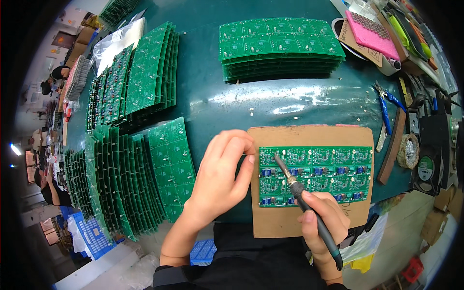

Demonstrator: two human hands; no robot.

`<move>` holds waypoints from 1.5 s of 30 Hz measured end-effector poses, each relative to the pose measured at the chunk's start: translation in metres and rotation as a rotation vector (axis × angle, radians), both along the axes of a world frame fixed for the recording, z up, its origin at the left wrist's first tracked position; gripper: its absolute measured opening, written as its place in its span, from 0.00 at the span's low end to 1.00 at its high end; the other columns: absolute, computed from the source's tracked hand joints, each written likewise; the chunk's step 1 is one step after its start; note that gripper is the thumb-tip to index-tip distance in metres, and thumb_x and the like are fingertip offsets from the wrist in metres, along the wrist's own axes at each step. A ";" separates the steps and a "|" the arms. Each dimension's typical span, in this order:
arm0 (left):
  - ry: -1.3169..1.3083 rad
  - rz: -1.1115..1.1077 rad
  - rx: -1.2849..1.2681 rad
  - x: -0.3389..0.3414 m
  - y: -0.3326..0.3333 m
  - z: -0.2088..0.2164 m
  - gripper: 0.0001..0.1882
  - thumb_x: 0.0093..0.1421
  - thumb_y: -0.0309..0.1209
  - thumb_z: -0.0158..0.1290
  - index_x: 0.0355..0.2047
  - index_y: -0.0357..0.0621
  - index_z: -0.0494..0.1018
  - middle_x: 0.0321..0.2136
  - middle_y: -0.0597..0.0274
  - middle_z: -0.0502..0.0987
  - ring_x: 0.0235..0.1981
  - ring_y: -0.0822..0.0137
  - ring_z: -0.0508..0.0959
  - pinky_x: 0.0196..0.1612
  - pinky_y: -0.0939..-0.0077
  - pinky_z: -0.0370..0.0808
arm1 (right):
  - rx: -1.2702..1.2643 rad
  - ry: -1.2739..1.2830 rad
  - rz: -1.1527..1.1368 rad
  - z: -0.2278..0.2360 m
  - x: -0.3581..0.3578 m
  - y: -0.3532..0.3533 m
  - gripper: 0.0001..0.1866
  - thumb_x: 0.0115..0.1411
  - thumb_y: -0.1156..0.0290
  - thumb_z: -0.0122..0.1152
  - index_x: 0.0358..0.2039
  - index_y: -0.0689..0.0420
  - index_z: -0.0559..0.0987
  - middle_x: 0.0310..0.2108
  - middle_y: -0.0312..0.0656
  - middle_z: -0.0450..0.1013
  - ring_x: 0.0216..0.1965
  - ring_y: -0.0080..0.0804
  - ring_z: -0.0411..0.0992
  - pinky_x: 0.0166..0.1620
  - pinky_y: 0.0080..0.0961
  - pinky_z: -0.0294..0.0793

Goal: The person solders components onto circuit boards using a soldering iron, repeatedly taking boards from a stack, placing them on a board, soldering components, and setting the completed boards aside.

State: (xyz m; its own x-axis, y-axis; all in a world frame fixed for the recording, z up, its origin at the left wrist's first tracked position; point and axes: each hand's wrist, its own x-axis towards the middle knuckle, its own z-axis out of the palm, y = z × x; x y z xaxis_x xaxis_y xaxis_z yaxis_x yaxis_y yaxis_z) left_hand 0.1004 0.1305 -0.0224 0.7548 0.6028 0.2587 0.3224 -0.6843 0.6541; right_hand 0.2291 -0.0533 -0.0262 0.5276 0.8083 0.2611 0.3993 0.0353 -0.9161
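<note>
Over brown cardboard (278,224), the right hand (332,217) clasps a slim dark soldering iron (296,189), tilted seemingly to reach the green circuit panel (328,177), the left hand (218,176) curled, hold unclear.

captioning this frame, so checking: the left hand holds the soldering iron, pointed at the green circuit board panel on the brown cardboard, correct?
No: the head view shows the right hand holding the soldering iron, not the left hand. It points at the green circuit board panel on the brown cardboard.
</note>
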 end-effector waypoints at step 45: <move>0.043 -0.048 -0.021 0.043 -0.025 -0.020 0.09 0.53 0.19 0.57 0.34 0.40 0.72 0.34 0.55 0.75 0.36 0.53 0.76 0.42 0.64 0.72 | -0.038 -0.076 -0.078 0.002 0.022 -0.015 0.11 0.56 0.78 0.59 0.39 0.69 0.80 0.23 0.47 0.75 0.28 0.42 0.77 0.32 0.30 0.78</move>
